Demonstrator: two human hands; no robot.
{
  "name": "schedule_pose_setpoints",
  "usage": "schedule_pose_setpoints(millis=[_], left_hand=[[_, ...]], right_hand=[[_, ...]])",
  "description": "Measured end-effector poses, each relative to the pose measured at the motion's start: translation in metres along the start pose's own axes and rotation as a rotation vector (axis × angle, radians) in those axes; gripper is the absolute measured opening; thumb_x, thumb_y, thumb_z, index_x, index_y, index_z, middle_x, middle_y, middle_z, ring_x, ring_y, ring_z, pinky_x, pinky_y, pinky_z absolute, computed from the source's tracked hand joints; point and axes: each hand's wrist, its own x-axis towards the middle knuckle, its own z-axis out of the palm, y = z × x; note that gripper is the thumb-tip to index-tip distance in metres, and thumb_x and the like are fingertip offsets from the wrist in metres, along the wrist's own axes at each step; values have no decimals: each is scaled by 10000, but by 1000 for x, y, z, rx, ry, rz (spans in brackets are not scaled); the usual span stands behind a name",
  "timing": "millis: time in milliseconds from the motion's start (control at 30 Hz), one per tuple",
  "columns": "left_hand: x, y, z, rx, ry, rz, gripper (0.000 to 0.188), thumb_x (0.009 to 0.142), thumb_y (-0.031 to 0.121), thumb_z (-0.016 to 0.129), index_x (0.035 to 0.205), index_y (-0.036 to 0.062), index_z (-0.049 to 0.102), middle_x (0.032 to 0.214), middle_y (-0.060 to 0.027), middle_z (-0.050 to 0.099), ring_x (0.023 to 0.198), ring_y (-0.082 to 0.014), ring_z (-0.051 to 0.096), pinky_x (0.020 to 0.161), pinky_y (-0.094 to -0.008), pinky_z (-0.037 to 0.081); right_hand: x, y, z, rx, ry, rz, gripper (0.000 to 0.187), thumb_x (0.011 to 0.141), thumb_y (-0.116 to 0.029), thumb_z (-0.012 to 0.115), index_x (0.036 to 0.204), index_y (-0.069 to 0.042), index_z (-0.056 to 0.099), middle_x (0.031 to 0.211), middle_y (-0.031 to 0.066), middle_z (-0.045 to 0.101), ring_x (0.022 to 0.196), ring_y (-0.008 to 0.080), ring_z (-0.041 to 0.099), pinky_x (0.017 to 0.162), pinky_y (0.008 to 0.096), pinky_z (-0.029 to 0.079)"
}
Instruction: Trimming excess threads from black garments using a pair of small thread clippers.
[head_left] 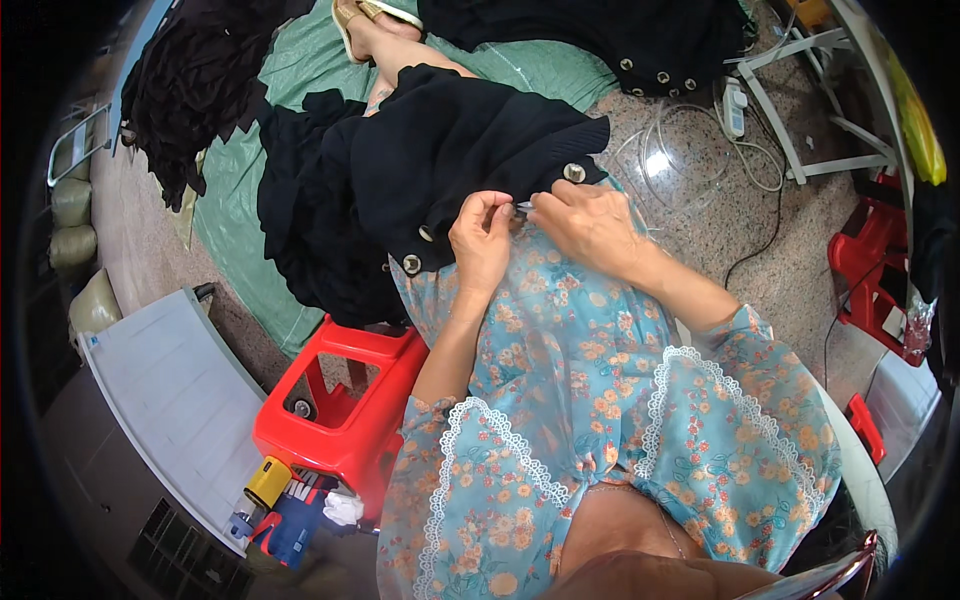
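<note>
A black knitted garment (460, 140) with ribbed edging is draped over my lap. Large round buttons line its near edge, among them a shiny button (574, 172) just above my right hand and another button (412, 264) to the left. My left hand (482, 240) pinches at this edge, thumb and forefinger pressed together; the garment's edge between them is mostly hidden. Close against it, my right hand (590, 228) is closed round a small silvery pointed tool (523, 207). Its tip points toward the left fingertips, and its kind is too small to tell.
A red plastic stool (330, 430) stands at my left, beside a pale tabletop (185, 375). More black garments (200, 85) lie on green sheeting (235, 235). At right are a power strip (735, 108) with loose cables, a white metal frame (800, 110) and a red stool (875, 270).
</note>
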Motion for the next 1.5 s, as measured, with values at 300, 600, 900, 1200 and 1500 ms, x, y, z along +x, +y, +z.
schedule_pose_setpoints(millis=[300,600,900,1200,1500], left_hand=[[-1,1,1,57,0,33,50,898,-21,645,945,-15,660,838,-35,656,683,-86,631,654,-230,514],[-2,1,-1,-12,0,-7,55,911,-19,630,959,-13,655,858,-30,671,724,-87,650,681,-222,538],[-1,23,0,426,-15,240,131,833,-23,667,960,8,674,923,-119,633,776,-232,661,683,-311,528],[37,68,57,617,-399,613,314,793,35,728,1092,13,635,949,-138,622,871,-331,616,780,-393,508],[42,55,63,670,-290,291,236,794,251,768,858,36,697,912,-102,591,795,-308,634,709,-418,509]], right_hand=[[-4,-1,19,-90,-40,-25,160,864,-210,661,800,-106,558,709,49,524,602,225,636,515,349,493],[0,5,13,108,170,319,107,865,-206,713,879,-104,683,768,50,676,637,262,668,533,367,499],[-11,29,-6,319,228,711,158,919,-222,679,945,-68,705,788,74,708,669,162,692,574,315,501],[-26,67,20,1005,405,1148,363,920,-379,701,994,-24,673,786,-17,620,690,38,541,579,217,425],[-27,68,25,1126,305,1108,296,931,-363,690,910,-67,686,642,-65,535,520,30,417,478,222,306]])
